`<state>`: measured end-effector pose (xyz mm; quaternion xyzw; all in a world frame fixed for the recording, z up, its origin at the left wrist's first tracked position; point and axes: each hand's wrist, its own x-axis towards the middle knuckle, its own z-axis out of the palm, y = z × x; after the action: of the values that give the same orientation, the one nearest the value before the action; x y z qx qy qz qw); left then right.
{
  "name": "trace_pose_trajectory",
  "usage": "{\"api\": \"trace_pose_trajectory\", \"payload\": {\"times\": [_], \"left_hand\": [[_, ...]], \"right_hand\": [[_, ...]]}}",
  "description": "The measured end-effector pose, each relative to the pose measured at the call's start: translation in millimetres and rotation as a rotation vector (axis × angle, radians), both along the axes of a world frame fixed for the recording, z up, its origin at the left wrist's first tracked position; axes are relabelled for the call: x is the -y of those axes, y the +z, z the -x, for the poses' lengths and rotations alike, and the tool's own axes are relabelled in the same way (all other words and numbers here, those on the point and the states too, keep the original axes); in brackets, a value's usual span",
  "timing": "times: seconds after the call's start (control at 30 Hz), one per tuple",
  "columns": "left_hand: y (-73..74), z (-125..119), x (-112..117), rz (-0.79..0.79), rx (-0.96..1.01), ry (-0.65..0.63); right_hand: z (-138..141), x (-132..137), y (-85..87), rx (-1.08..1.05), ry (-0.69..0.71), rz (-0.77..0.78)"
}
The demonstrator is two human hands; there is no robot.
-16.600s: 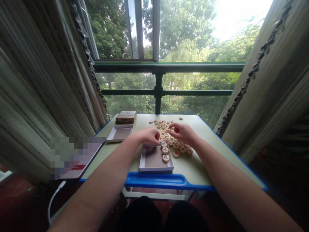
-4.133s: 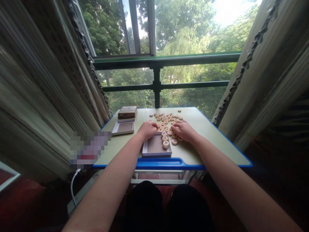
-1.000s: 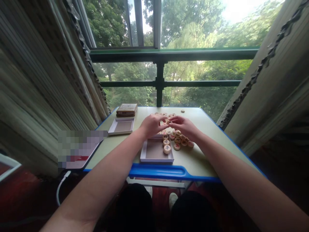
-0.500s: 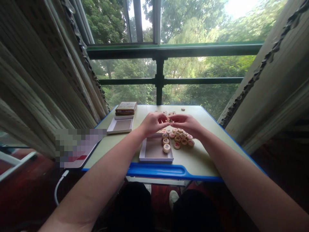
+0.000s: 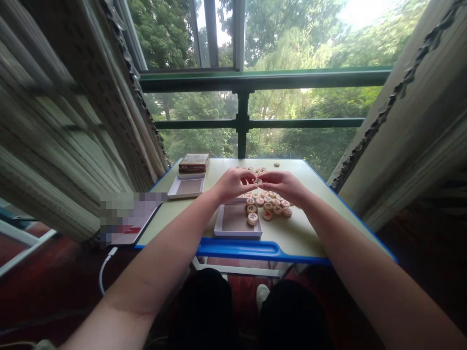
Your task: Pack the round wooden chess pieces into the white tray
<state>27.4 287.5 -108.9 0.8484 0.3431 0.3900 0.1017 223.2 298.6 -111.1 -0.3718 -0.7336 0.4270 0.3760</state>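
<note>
My left hand (image 5: 233, 184) and my right hand (image 5: 282, 185) meet fingertip to fingertip over a heap of round wooden chess discs (image 5: 272, 206) on the small table (image 5: 310, 228). Both hands are curled in a pinch around a disc (image 5: 257, 182) held between them. Just below the hands lies a shallow white tray (image 5: 237, 232) with a few discs along its right side (image 5: 251, 214). More loose discs (image 5: 251, 170) lie beyond the hands toward the window.
A second tray (image 5: 187, 188) and a brown box (image 5: 194, 162) sit at the table's far left. A blurred flat item (image 5: 127, 218) with a white cable (image 5: 105, 272) hangs off the left edge. Curtains flank the table; a green window rail (image 5: 241, 121) is behind.
Over the last second both hands stayed over the heap of discs with fingertips together. The view shifted slightly; the discs and the tray have not visibly moved.
</note>
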Motion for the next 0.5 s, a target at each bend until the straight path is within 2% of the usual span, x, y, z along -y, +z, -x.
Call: {"api": "trace_pose_trajectory", "payload": {"times": [0.13,0.23,0.3,0.37,0.43,0.5], "left_hand": [[14.1,3,22,-0.071,-0.025,0.012],[14.5,9,49,0.033,0.073,-0.05],[4.6,13,69,0.072,0.181,-0.02],[-10.7,15,86,0.061,0.285,0.05],[-25.3,14,98,0.026,0.258,0.101],[-34.7,11,104,-0.057,0.153,0.116]], "right_hand": [[2,16,13.7,-0.027,0.063,0.056],[2,41,20.1,0.031,0.084,-0.013],[1,62,15.0,0.091,0.018,-0.121],[0,83,2.7,0.136,-0.044,-0.238],[0,98,-12.0,0.127,-0.113,-0.339],[-1,107,-23.4,0.131,-0.123,-0.349]]}}
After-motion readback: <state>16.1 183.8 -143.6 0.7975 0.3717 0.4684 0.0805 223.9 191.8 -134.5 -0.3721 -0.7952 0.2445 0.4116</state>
